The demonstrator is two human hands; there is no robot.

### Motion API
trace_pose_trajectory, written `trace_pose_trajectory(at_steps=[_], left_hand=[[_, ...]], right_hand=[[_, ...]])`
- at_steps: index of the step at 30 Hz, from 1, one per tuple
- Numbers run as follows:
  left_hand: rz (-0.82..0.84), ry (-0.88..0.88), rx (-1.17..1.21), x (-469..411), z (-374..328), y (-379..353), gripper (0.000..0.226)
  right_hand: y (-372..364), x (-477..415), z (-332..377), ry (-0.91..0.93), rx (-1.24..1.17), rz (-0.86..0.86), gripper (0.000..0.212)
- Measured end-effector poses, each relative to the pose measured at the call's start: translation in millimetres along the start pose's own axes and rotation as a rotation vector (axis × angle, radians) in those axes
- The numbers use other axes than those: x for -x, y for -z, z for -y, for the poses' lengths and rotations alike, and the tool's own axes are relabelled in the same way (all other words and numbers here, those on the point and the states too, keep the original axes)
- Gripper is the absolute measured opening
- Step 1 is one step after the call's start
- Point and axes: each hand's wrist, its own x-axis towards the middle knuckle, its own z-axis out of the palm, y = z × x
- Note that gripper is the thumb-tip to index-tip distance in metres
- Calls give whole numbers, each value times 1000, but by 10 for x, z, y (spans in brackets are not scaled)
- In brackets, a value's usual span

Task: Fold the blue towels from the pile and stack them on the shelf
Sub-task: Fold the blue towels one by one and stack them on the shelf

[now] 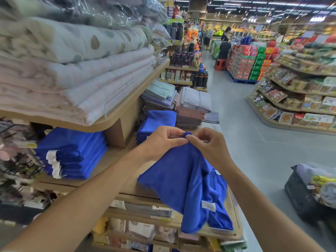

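Note:
A blue towel (pixel 183 180) hangs crumpled over the wooden shelf (pixel 116 157), its lower end draping past the front edge. My left hand (pixel 161 140) and my right hand (pixel 209 142) pinch its top edge close together, lifting it. A white label shows low on the cloth. A stack of folded blue towels (pixel 72 153) lies on the shelf at the left, under the upper board. A second folded blue stack (pixel 156 122) sits just behind my hands.
Thick folded quilts (pixel 72 70) fill the upper shelf at the left. Grey and pink towel stacks (pixel 192 108) stand behind the blue ones. A dark crate of goods (pixel 305 195) sits on the aisle floor at the right. People stand far down the aisle.

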Motion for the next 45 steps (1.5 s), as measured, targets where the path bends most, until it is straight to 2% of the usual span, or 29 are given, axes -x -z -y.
trace_pose_trajectory(at_steps=[3, 5, 7, 10, 15, 21, 24, 28, 32, 36, 41, 45], left_hand=[[-19, -8, -8, 28, -166, -2, 14], [-93, -40, -68, 17, -285, -8, 10], [-162, -71, -86, -8, -416, -5, 8], [-164, -121, -116, -35, -653, 18, 11], [-242, -183, -180, -105, -996, 148, 11], [-318, -290, -214, -108, -1417, 357, 10], [-325, -319, -243, -68, -1571, 444, 11], [-365, -369, -240, -15, -1718, 543, 14], [-411, -402, -283, 21, -1810, 674, 21], [-458, -410, -315, 30, -1856, 770, 16], [-522, -420, -309, 60, -1905, 874, 15], [-525, -423, -308, 51, -1927, 888, 16]], right_hand=[[96, 11, 86, 1, -125, 113, 34], [164, 40, 166, 5, -149, 163, 35], [216, 62, 240, 6, -92, 219, 26], [247, 52, 289, 10, 25, 251, 16], [347, 28, 320, 20, 97, 301, 33], [438, 97, 282, -68, 64, 434, 33], [464, 128, 302, -82, 72, 470, 60], [514, 169, 314, -68, 124, 511, 66], [526, 179, 258, -19, 218, 479, 51], [557, 172, 227, 39, 275, 412, 29], [594, 189, 165, 24, 66, 352, 22], [577, 191, 79, 16, 14, 319, 14]])
